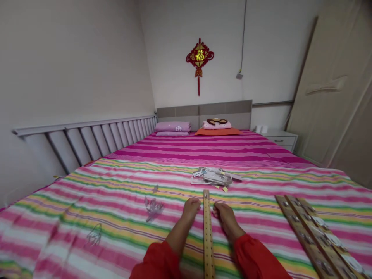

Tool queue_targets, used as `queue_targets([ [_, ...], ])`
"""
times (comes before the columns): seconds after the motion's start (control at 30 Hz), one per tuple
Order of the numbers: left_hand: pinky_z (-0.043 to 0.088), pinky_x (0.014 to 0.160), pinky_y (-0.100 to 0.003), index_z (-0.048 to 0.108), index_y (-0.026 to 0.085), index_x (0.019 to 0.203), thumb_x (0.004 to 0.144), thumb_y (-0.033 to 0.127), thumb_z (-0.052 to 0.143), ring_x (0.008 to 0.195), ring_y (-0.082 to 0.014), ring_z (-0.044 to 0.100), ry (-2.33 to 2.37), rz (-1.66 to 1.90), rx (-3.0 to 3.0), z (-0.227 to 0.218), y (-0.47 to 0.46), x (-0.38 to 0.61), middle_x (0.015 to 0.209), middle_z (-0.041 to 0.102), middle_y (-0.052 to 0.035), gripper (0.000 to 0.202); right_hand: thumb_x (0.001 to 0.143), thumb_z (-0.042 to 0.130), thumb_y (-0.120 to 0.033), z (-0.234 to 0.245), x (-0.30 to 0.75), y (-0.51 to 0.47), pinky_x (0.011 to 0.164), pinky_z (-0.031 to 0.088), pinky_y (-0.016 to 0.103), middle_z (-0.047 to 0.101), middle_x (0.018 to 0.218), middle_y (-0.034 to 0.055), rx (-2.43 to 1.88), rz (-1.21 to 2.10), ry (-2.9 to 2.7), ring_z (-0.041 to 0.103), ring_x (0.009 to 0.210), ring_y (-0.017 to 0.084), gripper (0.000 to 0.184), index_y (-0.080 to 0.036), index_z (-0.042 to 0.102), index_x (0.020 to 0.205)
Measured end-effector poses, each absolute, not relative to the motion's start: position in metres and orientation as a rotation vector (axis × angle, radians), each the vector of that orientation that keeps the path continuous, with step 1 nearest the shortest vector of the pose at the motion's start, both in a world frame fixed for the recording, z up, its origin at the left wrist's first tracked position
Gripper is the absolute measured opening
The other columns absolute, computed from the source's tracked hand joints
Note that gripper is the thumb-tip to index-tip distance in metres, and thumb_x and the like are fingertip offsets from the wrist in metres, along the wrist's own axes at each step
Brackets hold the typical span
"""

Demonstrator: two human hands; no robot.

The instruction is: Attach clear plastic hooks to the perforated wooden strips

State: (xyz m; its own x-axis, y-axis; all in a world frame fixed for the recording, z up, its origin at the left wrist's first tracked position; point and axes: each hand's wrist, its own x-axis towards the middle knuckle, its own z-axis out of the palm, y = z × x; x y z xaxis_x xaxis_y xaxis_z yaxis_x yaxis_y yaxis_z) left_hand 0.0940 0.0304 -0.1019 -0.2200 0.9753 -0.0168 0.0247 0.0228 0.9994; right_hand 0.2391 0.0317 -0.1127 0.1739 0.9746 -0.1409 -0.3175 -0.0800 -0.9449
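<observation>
A long, narrow yellowish strip with rows of small dark holes [208, 236] lies on the striped cover, pointing away from me between my forearms. Something small and shiny sits at its far end. My left hand [191, 209] is closed just left of that end, fingers curled together. On the opposite side, my right hand [226, 217] is also closed, thumb and fingers pinched beside the strip. A gap shows between each hand and the strip. Whatever either hand holds, if anything, is too small or hidden to name.
Beyond the hands lies a pile of clear packets [213, 176]. Small clear plastic bits [153, 208] and a thin wire-like loop [94, 235] are at left. Brown strips carrying small metal and white round pieces [315, 232] lie at right. A rail [87, 133] borders the bed's left side.
</observation>
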Motion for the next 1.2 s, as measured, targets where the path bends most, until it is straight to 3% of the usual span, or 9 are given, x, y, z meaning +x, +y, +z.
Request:
queue_targets([
  [0.1, 0.046, 0.062, -0.025, 0.066, 0.016, 0.081, 0.063, 0.032, 0.065, 0.066, -0.0149, 0.058, 1.432, 1.437, 1.141, -0.100, -0.017, 0.058, 0.069, 0.064, -0.0011, 0.024, 0.053, 0.072, -0.034, -0.113, 0.246, -0.005, 0.041, 0.039, 0.022, 0.056, 0.047, -0.0025, -1.131, 1.333, -0.731, 0.051, 0.042, 0.010, 0.023, -0.017, 0.056, 0.053],
  [0.23, 0.048, 0.069, -0.032, 0.065, 0.016, 0.085, 0.067, 0.040, 0.058, 0.071, -0.0194, 0.058, 1.809, 1.818, 1.169, -0.109, -0.064, -0.012, 0.077, 0.064, -0.0046, 0.031, 0.047, 0.078, -0.030, -0.117, 0.250, -0.048, 0.041, 0.040, 0.020, 0.061, 0.051, -0.0010, -1.072, 1.441, -0.619, 0.052, 0.044, 0.009, 0.025, -0.014, 0.064, 0.061],
  [0.37, 0.049, 0.070, -0.037, 0.063, 0.013, 0.089, 0.063, 0.044, 0.056, 0.076, -0.0245, 0.059, 2.124, 1.788, 1.165, -0.117, -0.074, -0.062, 0.082, 0.063, -0.0093, 0.042, 0.041, 0.082, -0.030, -0.115, 0.246, -0.073, 0.040, 0.040, 0.020, 0.061, 0.050, -0.0011, -1.051, 1.459, -0.540, 0.051, 0.043, 0.009, 0.029, -0.014, 0.065, 0.057],
  [0.47, 0.048, 0.073, -0.038, 0.064, 0.013, 0.087, 0.063, 0.044, 0.055, 0.078, -0.0259, 0.060, 2.214, 1.704, 1.233, -0.115, -0.069, -0.071, 0.081, 0.065, -0.0101, 0.040, 0.042, 0.082, -0.030, -0.114, 0.244, -0.082, 0.041, 0.040, 0.020, 0.062, 0.052, -0.0008, -1.038, 1.424, -0.561, 0.051, 0.044, 0.009, 0.027, -0.015, 0.066, 0.058],
  [0.7, 0.046, 0.060, -0.032, 0.060, 0.019, 0.066, 0.066, 0.038, 0.051, 0.061, -0.0228, 0.060, 2.150, 1.646, 1.217, -0.110, -0.074, -0.064, 0.061, 0.063, -0.0044, 0.021, 0.047, 0.081, -0.032, -0.117, 0.248, -0.092, 0.043, 0.041, 0.022, 0.064, 0.055, 0.0004, -0.975, 1.429, -0.632, 0.053, 0.047, 0.010, 0.025, -0.016, 0.070, 0.064],
  [0.97, 0.048, 0.067, -0.033, 0.063, 0.016, 0.081, 0.064, 0.042, 0.058, 0.073, -0.0237, 0.062, 2.177, 1.592, 1.292, -0.111, -0.077, -0.070, 0.079, 0.066, -0.0079, 0.032, 0.047, 0.081, -0.034, -0.122, 0.247, -0.092, 0.043, 0.039, 0.021, 0.064, 0.054, 0.0001, -0.969, 1.398, -0.681, 0.052, 0.046, 0.010, 0.028, -0.016, 0.070, 0.065],
  [1.2, 0.045, 0.069, -0.035, 0.061, 0.019, 0.073, 0.075, 0.038, 0.047, 0.074, -0.0240, 0.059, 2.268, 1.517, 1.422, -0.113, -0.077, -0.066, 0.076, 0.063, -0.0078, 0.023, 0.050, 0.080, -0.034, -0.123, 0.248, -0.092, 0.043, 0.039, 0.023, 0.064, 0.055, 0.0007, -0.957, 1.391, -0.702, 0.052, 0.046, 0.011, 0.027, -0.016, 0.070, 0.066],
])
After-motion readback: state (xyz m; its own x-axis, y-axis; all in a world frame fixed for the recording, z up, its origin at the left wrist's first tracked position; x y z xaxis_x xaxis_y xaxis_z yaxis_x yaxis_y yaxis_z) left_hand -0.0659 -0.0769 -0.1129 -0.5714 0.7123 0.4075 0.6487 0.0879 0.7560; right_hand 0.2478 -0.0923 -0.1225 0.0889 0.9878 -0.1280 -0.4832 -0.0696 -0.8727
